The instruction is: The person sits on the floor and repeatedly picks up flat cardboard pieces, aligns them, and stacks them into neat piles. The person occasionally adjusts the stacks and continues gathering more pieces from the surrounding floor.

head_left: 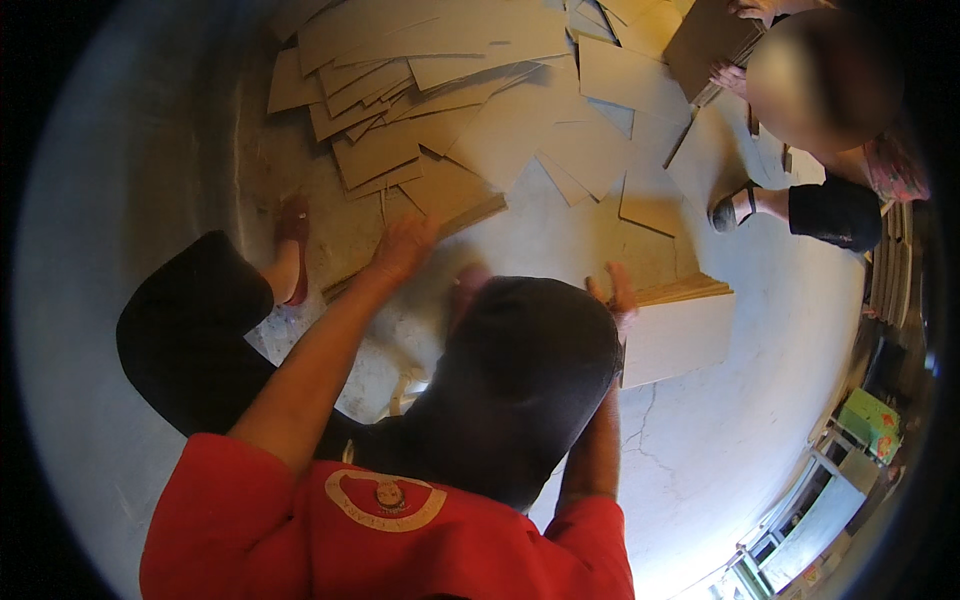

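My left hand (405, 248) reaches over the near edge of a thin stack of brown cardboard sheets (455, 205) on the floor. Its fingers look stretched out and slightly blurred, and nothing shows in them. Beside my raised right knee, my right hand (616, 297) grips the left end of another stack of cardboard sheets (680, 335). That stack is tilted up, with its brown layered edges on top and its pale face toward me. My knee hides part of the right wrist.
A wide spread of overlapping cardboard sheets (430, 40) covers the floor ahead. At the upper right another person crouches, one hand (730, 78) on brown sheets (705, 45). Bundled boards (890, 265), a green box (870, 425) and a pale metal frame (810, 510) line the right side.
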